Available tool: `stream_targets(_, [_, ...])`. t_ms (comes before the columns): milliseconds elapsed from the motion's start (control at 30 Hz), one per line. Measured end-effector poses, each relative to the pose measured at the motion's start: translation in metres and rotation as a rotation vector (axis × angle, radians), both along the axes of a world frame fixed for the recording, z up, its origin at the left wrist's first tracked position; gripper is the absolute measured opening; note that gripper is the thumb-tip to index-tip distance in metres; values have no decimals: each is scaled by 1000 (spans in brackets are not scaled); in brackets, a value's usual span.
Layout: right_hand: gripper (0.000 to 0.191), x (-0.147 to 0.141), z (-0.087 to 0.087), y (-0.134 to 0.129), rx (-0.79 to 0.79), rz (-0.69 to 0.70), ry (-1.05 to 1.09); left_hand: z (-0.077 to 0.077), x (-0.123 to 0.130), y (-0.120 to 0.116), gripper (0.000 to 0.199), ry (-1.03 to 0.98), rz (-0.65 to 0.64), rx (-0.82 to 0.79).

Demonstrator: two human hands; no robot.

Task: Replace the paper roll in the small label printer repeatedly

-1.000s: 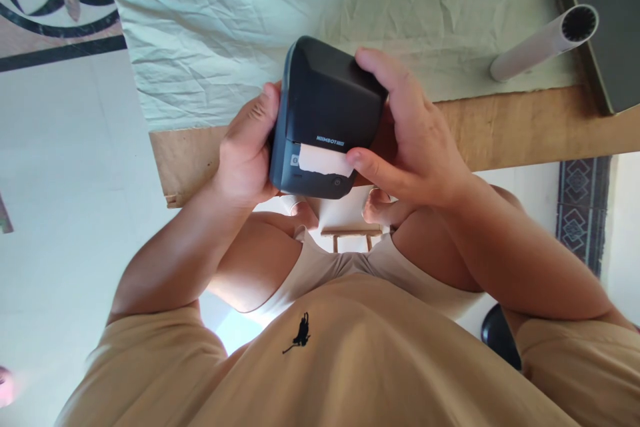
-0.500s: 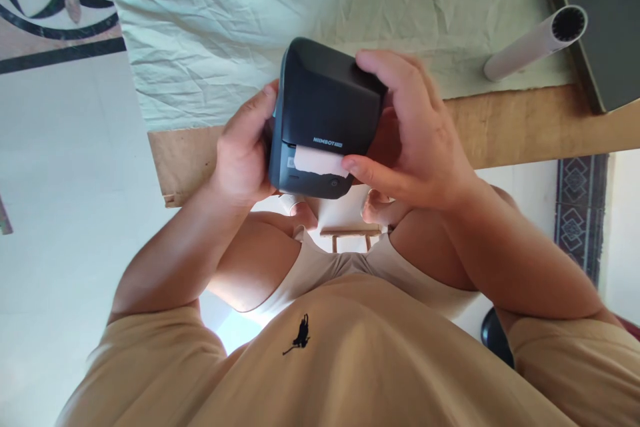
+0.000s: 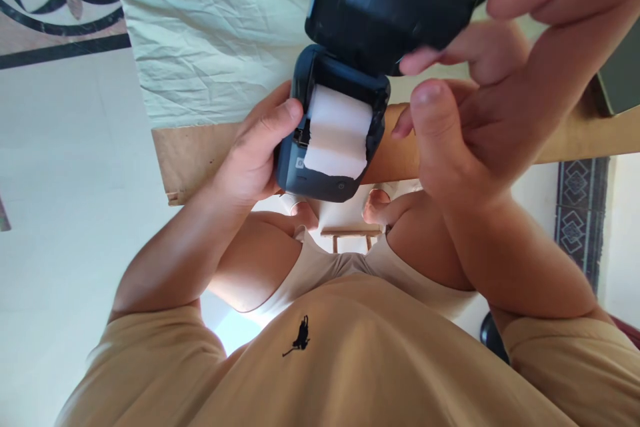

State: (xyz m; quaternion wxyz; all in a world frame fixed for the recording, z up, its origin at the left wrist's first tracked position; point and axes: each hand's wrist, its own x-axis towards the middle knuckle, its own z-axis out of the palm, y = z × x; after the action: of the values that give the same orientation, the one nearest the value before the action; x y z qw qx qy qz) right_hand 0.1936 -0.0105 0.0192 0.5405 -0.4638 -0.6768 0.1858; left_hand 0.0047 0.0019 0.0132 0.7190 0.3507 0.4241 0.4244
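Observation:
My left hand [image 3: 260, 147] is closed around the left side of a dark label printer [image 3: 320, 183], its thumb on the rim. The printer's lid [image 3: 395, 7] is swung up and back, its inner side showing. Inside the printer lies a white paper roll [image 3: 345, 123], and its torn loose end hangs over the front panel. My right hand [image 3: 485, 87] is to the right of the printer with fingers spread. Its fingertips touch or nearly touch the lid's edge, and the thumb stands apart, holding nothing.
A wooden table edge [image 3: 195, 157] runs beneath the printer, with a wrinkled pale green cloth [image 3: 210, 27] over the table. At the right, a dark flat box [image 3: 623, 73] is partly hidden by my right arm. My legs and a small wooden stool [image 3: 350, 234] are below.
The printer lid has gone from closed to swung open, uncovering the paper roll. My right hand has moved up and right, off the printer's front. My left hand keeps its hold.

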Motion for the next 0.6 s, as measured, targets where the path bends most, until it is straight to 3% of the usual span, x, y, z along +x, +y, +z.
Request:
stream_targets(100, [8, -4, 1, 2, 12, -8, -68, 0, -2, -2, 41, 18, -108, 33])
stream_targets(200, [8, -8, 4, 0, 41, -88, -332, -1, -3, -4, 42, 52, -118, 47])
stream_targets(333, [9, -13, 10, -3, -139, -164, -597, -3, -5, -3, 41, 101, -141, 179])
stream_targets(467, [31, -13, 18, -2, -340, -34, -765, -4, -10, -1, 39, 111, -160, 258])
stream_targets(600, [45, -8, 21, 0, -386, 66, -690, -2, -9, -3, 41, 106, -181, 265])
